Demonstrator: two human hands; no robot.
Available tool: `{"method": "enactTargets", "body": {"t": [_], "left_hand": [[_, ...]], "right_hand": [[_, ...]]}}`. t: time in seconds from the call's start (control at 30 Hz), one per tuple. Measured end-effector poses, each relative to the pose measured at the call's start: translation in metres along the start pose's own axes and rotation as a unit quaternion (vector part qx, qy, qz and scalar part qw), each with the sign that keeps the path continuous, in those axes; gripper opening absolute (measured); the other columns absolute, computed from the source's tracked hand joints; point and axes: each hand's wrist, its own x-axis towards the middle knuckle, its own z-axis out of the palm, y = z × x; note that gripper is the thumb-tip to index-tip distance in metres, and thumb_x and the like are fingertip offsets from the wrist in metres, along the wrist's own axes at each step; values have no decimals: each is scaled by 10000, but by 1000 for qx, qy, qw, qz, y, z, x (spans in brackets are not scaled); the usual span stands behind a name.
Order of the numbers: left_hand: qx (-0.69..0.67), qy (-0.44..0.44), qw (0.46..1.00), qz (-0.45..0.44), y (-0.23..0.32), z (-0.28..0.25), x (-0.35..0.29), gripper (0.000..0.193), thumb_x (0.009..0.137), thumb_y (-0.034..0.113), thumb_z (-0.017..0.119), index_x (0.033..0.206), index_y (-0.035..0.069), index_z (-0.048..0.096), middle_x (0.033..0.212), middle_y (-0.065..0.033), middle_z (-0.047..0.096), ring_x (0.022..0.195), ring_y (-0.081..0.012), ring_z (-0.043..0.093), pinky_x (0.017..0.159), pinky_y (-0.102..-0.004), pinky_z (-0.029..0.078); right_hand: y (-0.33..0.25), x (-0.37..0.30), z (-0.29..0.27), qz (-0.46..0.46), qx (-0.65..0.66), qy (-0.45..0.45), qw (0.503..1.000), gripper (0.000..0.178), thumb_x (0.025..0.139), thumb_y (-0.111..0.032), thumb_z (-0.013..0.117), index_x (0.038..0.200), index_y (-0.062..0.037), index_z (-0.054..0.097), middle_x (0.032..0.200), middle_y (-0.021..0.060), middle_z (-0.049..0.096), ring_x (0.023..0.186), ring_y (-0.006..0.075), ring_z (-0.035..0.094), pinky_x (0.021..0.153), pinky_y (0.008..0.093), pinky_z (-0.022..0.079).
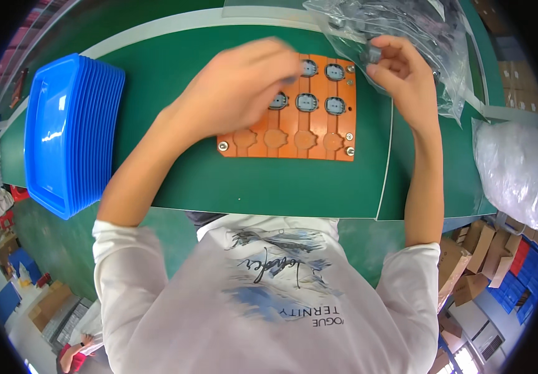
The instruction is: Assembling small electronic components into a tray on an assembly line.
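An orange fixture plate with rows of shaped recesses lies on the green table. Grey connector pieces, such as this connector, sit in its middle and far recesses; the visible nearest-row recesses hold none. Over the plate's left part hovers my left hand, smeared by motion, its fingers bent downward and covering several recesses. Whether it holds anything is hidden. Past the plate's far right corner, my right hand pinches a small grey connector between thumb and fingers, beside a clear plastic bag of grey parts.
A stack of blue trays stands at the table's left end. At the right edge is another translucent plastic bag. Cardboard boxes are on the lower right, off the table. Another person shows at the lower left.
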Motion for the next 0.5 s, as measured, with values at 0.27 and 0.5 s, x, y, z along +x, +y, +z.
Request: {"method": "enactTargets", "body": {"t": [0.27, 0.5], "left_hand": [[-19, -43, 997, -57, 14, -14, -68, 153, 759, 76, 772, 882, 55, 683, 1133, -87, 591, 1056, -276, 554, 918, -384, 449], [-19, -73, 994, -73, 13, -19, -79, 233, 748, 135, 800, 961, 62, 739, 1010, -62, 559, 954, -255, 523, 853, -376, 456]], "right_hand": [[-44, -57, 73, -230, -119, -238, 936, 340, 816, -42, 762, 1144, -50, 672, 1065, 76, 664, 962, 237, 657, 819, 313, 524], [-55, -65, 98, -192, -221, -230, 928, 400, 784, -110, 808, 1156, -65, 667, 1106, 105, 638, 1034, 303, 636, 818, 392, 535]]}}
